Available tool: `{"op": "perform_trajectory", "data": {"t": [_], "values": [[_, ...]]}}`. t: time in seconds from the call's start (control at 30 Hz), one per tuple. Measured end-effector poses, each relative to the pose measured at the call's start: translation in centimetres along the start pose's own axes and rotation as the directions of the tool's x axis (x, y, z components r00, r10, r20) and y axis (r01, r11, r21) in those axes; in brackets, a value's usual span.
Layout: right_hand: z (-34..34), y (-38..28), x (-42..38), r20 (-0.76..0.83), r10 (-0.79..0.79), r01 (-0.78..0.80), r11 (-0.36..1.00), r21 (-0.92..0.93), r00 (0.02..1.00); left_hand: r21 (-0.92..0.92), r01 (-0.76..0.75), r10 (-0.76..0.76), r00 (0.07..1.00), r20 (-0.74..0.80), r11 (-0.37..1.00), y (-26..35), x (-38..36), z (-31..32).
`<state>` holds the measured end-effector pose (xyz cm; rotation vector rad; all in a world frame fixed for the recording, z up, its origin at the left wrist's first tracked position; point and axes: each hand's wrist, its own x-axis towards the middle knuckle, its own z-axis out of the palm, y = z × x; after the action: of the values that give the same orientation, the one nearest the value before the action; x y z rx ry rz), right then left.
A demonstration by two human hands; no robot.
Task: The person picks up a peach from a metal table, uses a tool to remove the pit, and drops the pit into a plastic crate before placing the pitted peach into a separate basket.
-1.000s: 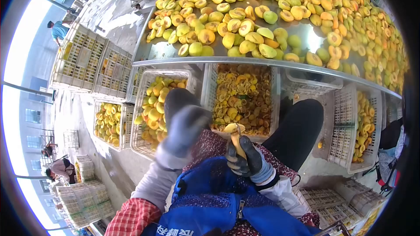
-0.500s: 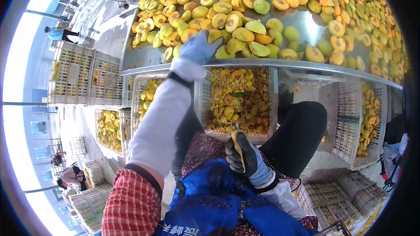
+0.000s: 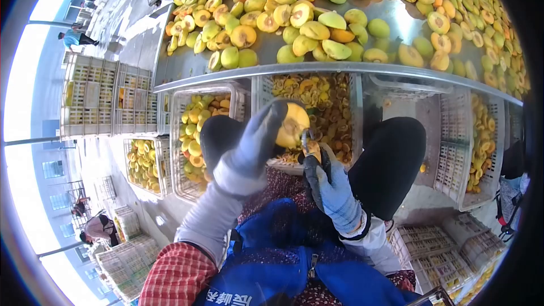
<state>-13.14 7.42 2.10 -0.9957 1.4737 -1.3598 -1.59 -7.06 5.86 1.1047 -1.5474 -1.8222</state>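
Over the crate between my knees, my left hand, in a blue-grey glove, grips a halved yellow peach with its cut face showing. My right hand, gloved in blue with dark fingers, is closed round a pitting tool with a tan handle. The tool's curved metal tip meets the lower edge of the peach half in this view. Below both hands stands a white crate of peels and fruit scraps.
A metal table ahead is heaped with peach halves. Left of my knees is a crate of fruit; another crate stands at right. Stacked crates and people in the background are at left.
My left hand has come back from the heap on the table with a peach half. My right hand has raised the tool slightly to meet it.
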Motion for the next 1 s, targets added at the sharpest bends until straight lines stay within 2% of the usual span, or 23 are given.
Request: {"op": "perform_trajectory", "data": {"t": [0.03,0.07,0.1,0.13,0.17,0.2,0.27,0.3,0.37,0.4,0.47,0.6,0.67,0.7,0.73,0.77,0.8,0.83,0.87,0.9,0.93,0.97,1.0], "values": [[0.1,-0.5,0.1,-0.026,-0.303,0.274,0.893,-0.357,0.953,-0.412,0.165,-0.165,0.986,0.035,0.896,1.4,-1.2,1.3],[-0.4,-2.5,0.5,0.067,-0.419,0.394,0.771,-0.5,0.905,-0.417,0.165,-0.168,0.985,0.031,0.894,1.0,-2.0,1.6],[-0.3,-2.9,0.2,0.073,-0.417,0.395,0.771,-0.5,0.906,-0.339,0.065,-0.065,0.998,0.011,0.939,0.5,-2.6,1.9],[0.1,-3.3,-0.1,0.047,-0.29,0.276,0.833,-0.48,0.956,-0.257,-0.037,0.039,0.999,0.001,0.966,0.0,-3.2,2.0],[0.3,-3.6,-0.3,0.023,-0.16,0.152,0.877,-0.456,0.987,-0.26,-0.038,0.039,0.999,-0.004,0.965,-0.3,-3.6,2.0],[0.4,-4.0,-0.5,0.026,-0.161,0.155,0.876,-0.458,0.987,-0.22,-0.072,0.066,0.997,-0.036,0.973,-0.7,-3.9,1.9],[0.6,-4.5,-0.9,0.102,0.014,0.034,0.888,-0.458,0.995,-0.208,-0.08,0.058,0.992,-0.111,0.975,-0.9,-4.6,2.4],[1.0,-4.0,-1.4,0.102,0.017,0.032,0.887,-0.46,0.995,-0.211,-0.078,0.056,0.992,-0.111,0.974,-1.1,-4.9,2.5],[2.2,-2.1,-2.6,-0.044,-0.236,0.184,0.849,-0.495,0.971,-0.29,-0.122,0.087,0.988,-0.129,0.949,-1.6,-5.3,2.5],[2.4,-1.7,-3.0,-0.041,-0.234,0.184,0.849,-0.495,0.971,-0.291,-0.121,0.085,0.988,-0.132,0.949,-1.6,-5.5,2.7],[2.6,-1.2,-3.7,-0.076,-0.27,0.219,0.889,-0.403,0.96,-0.056,-0.239,0.228,0.961,-0.158,0.969,-1.0,-5.6,3.2],[3.1,1.3,-5.1,-0.062,-0.327,0.28,0.88,-0.383,0.943,0.068,-0.261,0.269,0.947,-0.175,0.963,-0.4,-6.4,3.8],[3.3,3.0,-6.1,0.047,-0.159,0.165,0.964,-0.207,0.986,-0.003,-0.274,0.267,0.94,-0.213,0.962,-0.3,-6.7,4.4],[2.9,2.7,-5.9,0.048,-0.159,0.165,0.964,-0.207,0.986,-0.003,-0.273,0.266,0.94,-0.215,0.962,-0.3,-6.6,4.2],[2.4,2.0,-5.4,0.083,0.037,-0.054,0.975,0.216,0.996,0.061,-0.252,0.257,0.96,-0.11,0.966,0.0,-6.4,3.6],[2.0,1.3,-5.1,0.192,0.196,-0.272,0.766,0.582,0.962,0.127,-0.238,0.24,0.971,-0.003,0.963,0.3,-6.0,3.0],[1.9,0.7,-5.0,0.184,0.137,-0.224,0.738,0.637,0.973,0.024,-0.129,0.126,0.987,0.102,0.991,1.2,-5.7,2.5],[1.8,1.1,-5.2,0.185,0.136,-0.224,0.738,0.637,0.973,0.024,-0.129,0.126,0.987,0.101,0.991,1.3,-5.2,2.1],[1.6,1.8,-5.4,0.15,0.059,-0.119,0.897,0.426,0.987,-0.043,-0.072,0.078,0.983,0.169,0.997,1.3,-4.7,1.8],[1.6,1.9,-5.3,0.134,-0.03,0.005,0.983,0.184,0.99,-0.102,-0.013,0.037,0.97,0.241,0.995,1.3,-4.5,1.6],[1.9,1.7,-5.3,0.133,-0.035,0.01,0.982,0.188,0.991,-0.036,-0.113,0.117,0.972,0.204,0.993,0.7,-4.5,2.0],[2.3,1.2,-5.4,0.159,0.139,-0.197,0.869,0.454,0.978,-0.033,-0.112,0.117,0.972,0.206,0.993,0.6,-4.7,2.2],[2.6,0.5,-5.4,0.229,0.292,-0.368,0.645,0.669,0.928,0.023,-0.067,0.062,0.986,0.157,0.998,0.5,-5.0,2.4]]}}
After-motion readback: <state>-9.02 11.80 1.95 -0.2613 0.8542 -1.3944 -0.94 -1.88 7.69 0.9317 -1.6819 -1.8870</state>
